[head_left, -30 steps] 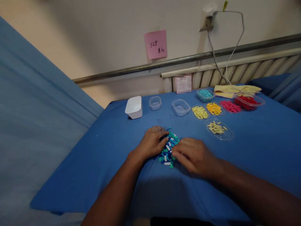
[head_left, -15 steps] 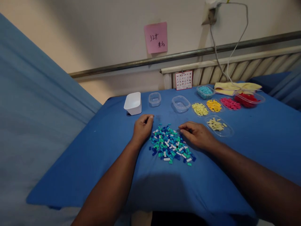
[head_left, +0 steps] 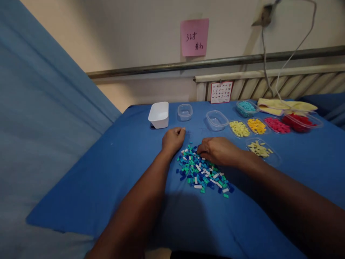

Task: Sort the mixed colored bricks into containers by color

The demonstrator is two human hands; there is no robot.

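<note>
A loose pile of small building bricks [head_left: 199, 169] in blue, teal, green and white lies on the blue cloth. My left hand [head_left: 173, 139] rests at the pile's far left edge, closed, thumb against the curled fingers; anything inside is hidden. Over the upper right of the pile is my right hand [head_left: 215, 150]. Its fingers are bent down and pinched together among the bricks, and what they grip, if anything, cannot be made out.
Behind the pile stand a white tub [head_left: 159, 115] and two clear containers [head_left: 184, 112]. To the right are containers of yellow [head_left: 239, 128], orange [head_left: 257, 126], pink [head_left: 277, 125], red [head_left: 299, 122] and light-blue pieces [head_left: 246, 108]. A yellow cloth [head_left: 287, 106] lies by the radiator.
My right hand has moved left onto the pile, and its fingers have closed down among the bricks. My left hand stays closed by the pile. The view has shifted slightly left.
</note>
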